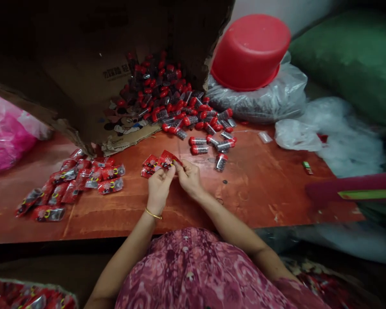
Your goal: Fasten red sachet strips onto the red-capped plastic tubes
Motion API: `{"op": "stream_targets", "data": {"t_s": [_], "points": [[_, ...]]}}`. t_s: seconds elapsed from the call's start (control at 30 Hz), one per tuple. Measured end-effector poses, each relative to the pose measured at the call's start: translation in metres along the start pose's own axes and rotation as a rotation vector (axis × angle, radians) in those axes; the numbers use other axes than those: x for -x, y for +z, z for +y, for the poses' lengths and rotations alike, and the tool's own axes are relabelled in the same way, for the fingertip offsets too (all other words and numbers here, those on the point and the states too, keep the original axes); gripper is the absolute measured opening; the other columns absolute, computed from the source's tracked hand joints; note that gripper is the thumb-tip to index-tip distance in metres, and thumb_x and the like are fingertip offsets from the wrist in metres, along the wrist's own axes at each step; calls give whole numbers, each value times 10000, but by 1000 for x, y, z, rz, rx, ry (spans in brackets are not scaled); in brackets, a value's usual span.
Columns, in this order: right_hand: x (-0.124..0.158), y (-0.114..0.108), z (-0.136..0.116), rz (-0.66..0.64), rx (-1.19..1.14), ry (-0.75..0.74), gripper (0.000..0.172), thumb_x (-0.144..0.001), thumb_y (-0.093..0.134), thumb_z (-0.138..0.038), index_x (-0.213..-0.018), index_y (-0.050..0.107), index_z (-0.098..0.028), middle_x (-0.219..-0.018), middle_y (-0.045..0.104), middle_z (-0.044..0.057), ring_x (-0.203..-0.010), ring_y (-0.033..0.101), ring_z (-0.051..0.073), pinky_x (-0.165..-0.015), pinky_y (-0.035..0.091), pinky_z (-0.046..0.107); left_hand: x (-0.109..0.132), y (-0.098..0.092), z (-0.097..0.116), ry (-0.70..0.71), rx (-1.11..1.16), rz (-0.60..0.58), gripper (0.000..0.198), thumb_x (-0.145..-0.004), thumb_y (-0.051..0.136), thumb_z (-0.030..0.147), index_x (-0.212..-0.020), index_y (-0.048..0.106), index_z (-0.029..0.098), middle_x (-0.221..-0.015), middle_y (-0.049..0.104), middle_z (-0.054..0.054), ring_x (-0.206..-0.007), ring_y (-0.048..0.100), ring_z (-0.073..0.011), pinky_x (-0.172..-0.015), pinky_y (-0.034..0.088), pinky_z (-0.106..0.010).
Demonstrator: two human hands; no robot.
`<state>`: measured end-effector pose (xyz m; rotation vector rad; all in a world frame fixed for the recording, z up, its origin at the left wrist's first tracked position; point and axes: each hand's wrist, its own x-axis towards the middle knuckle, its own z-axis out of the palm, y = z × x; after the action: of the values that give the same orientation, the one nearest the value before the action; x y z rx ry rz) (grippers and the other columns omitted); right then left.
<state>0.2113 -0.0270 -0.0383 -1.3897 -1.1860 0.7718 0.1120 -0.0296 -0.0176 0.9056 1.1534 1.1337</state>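
Between my two hands is a red printed packet [167,157], its upper edge showing above my fingers. My left hand [159,185] pinches it from below, a gold bangle on the wrist. My right hand [190,177] has its fingertips closed on the packet's right side. Just beyond my left fingers lie a few more red packets [150,161]. To the right stand and lie several small clear containers with red caps [221,162] and dark contents. Farther left is a spread of filled red packets [83,176].
A torn cardboard box [125,139] lies open at the back, red-capped containers [167,94] spilling from it. Back right, a red basin [252,51] rests upside down on a clear bag [260,105]. White plastic bags [297,135] lie at right, a pink bag [6,133] at left.
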Motion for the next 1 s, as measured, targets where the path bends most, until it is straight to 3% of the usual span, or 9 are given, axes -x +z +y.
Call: {"op": "stream_targets", "data": {"t_s": [0.1, 0.23, 0.33, 0.5, 0.63, 0.7, 0.77, 0.87, 1.0], "points": [[5, -4, 4, 27, 43, -4, 407, -839, 419, -483, -533, 421, -215, -498, 388, -42, -486, 370, 99, -489, 318, 236, 5, 12, 2, -90, 143, 30, 395, -564, 752, 463, -791, 673, 150, -774, 695, -27, -749, 645, -153, -719, 502, -271], [7, -12, 10, 9, -28, -17, 341, -834, 438, -464, -636, 535, -203, -585, 511, -14, -561, 466, 122, -546, 388, 240, 4, 18, 6, -249, 217, 15, 389, -473, 805, 426, -682, 626, 152, -648, 668, 1, -646, 639, -132, -652, 504, -249], [9, -14, 14, -12, -73, 15, 348, -823, 452, -489, -672, 569, -198, -612, 550, -7, -581, 490, 128, -563, 408, 242, 1, 21, 5, -255, 204, 31, 406, -452, 816, 424, -674, 624, 144, -632, 666, 2, -615, 628, -117, -626, 491, -229], [13, -21, 14, 26, 18, 71, 493, -850, 357, -576, -542, 467, -206, -505, 427, -26, -492, 408, 115, -483, 342, 237, -2, 31, 3, -264, 215, 30, 416, -420, 830, 424, -629, 614, 136, -590, 653, 5, -604, 633, -134, -634, 501, -258], [9, -58, 11, 88, 320, 10, 525, -890, 252, -574, -768, 597, -198, -700, 588, 47, -648, 531, 177, -630, 427, 297, -5, 28, 5, -340, 263, 66, 376, -442, 840, 374, -623, 602, 145, -582, 649, 26, -541, 612, -97, -600, 488, -219], [5, -82, 16, 221, 630, -1, 514, -818, 414, -616, -973, 596, -160, -897, 621, 123, -803, 553, 240, -743, 430, 367, -7, 24, 7, -357, 269, 80, 372, -454, 839, 367, -633, 595, 151, -568, 640, 41, -496, 589, -75, -563, 474, -195], [2, -101, 26, 293, 905, 58, 619, -748, 528, -614, -1087, 558, -97, -992, 596, 207, -885, 538, 311, -759, 420, 428, -8, 22, 9, -368, 280, 76, 377, -456, 838, 369, -644, 593, 153, -568, 641, 42, -478, 581, -72, -536, 468, -190], [2, -117, 45, 238, 1116, 115, 489, -807, 509, -447, -1116, 555, -70, -1014, 592, 251, -882, 539, 334, -717, 422, 438, -8, 22, 11, -381, 287, 62, 367, -484, 826, 380, -673, 609, 152, -599, 659, 26, -487, 585, -84, -524, 470, -201], [5, -124, 57, 202, 1084, 94, 331, -813, 406, -233, -1021, 609, -74, -900, 639, 204, -794, 568, 280, -689, 430, 390, -6, 23, 12, -382, 239, 18, 336, -538, 801, 395, -668, 619, 144, -593, 661, 8, -499, 589, -91, -509, 455, -195]]}}
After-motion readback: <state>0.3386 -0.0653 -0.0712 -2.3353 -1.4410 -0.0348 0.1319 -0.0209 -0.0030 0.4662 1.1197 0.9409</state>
